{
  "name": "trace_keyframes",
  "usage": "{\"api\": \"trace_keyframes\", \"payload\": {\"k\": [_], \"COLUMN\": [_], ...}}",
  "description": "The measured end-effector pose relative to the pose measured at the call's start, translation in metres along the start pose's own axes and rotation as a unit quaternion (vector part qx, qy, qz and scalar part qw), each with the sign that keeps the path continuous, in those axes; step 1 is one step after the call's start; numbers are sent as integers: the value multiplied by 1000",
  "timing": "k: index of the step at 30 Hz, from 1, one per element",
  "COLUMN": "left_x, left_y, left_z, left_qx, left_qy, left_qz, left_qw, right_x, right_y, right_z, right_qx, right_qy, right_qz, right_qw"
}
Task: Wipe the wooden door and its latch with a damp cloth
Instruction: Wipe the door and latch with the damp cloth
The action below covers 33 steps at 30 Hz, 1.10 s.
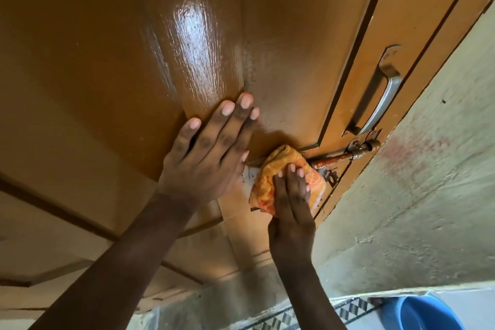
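The glossy brown wooden door (112, 48) fills most of the view, with a wet sheen on its raised panel. My left hand (207, 147) lies flat and spread on the door, holding nothing. My right hand (292, 203) presses a folded orange patterned cloth (284, 169) against the door at the left end of the rusty sliding latch (345, 154). The cloth covers part of the latch bolt. A grey metal pull handle (380, 99) sits just above the latch.
A pale plastered wall (417, 190) runs along the door's right edge. A blue plastic bucket (428, 313) stands on the tiled floor at the bottom right. Patterned floor tiles (348, 311) show below the door.
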<state>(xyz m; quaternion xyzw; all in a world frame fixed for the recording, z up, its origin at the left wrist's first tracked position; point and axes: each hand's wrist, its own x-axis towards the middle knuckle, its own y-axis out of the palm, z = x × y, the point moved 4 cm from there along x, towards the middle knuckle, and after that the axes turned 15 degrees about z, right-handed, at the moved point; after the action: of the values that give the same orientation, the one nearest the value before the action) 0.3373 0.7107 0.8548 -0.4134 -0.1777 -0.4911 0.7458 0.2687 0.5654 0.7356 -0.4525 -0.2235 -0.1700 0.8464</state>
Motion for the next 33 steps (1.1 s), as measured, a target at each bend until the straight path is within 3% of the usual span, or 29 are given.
{"api": "trace_keyframes", "payload": {"k": [6,11,17,21,24,28,30,33], "left_x": [1,2,3,2,4,4,3,3], "left_y": [-1,0,0,-1,-2,-3,-3,-2], "left_z": [0,-1,-1,-2,-1,-1,-1,-2], "left_qx": [4,10,9,15,19,10,17,15], "left_qy": [-1,-4,-3,-5,-7,-5,-3,-3], "left_qz": [3,-11,-11,-16,-17,-13,-15,-15], "left_qw": [1000,1000,1000,1000,1000,1000,1000,1000], "right_x": [-8,0,-9,-13,7,-9,-25,-17], "right_y": [10,3,8,-6,7,15,9,0], "right_z": [15,25,16,11,39,24,11,26], "right_qx": [44,101,22,77,115,40,34,124], "right_qy": [8,110,19,102,85,24,46,110], "right_qz": [20,-33,17,-32,-22,5,-2,-57], "right_qw": [999,988,999,991,989,999,998,985]}}
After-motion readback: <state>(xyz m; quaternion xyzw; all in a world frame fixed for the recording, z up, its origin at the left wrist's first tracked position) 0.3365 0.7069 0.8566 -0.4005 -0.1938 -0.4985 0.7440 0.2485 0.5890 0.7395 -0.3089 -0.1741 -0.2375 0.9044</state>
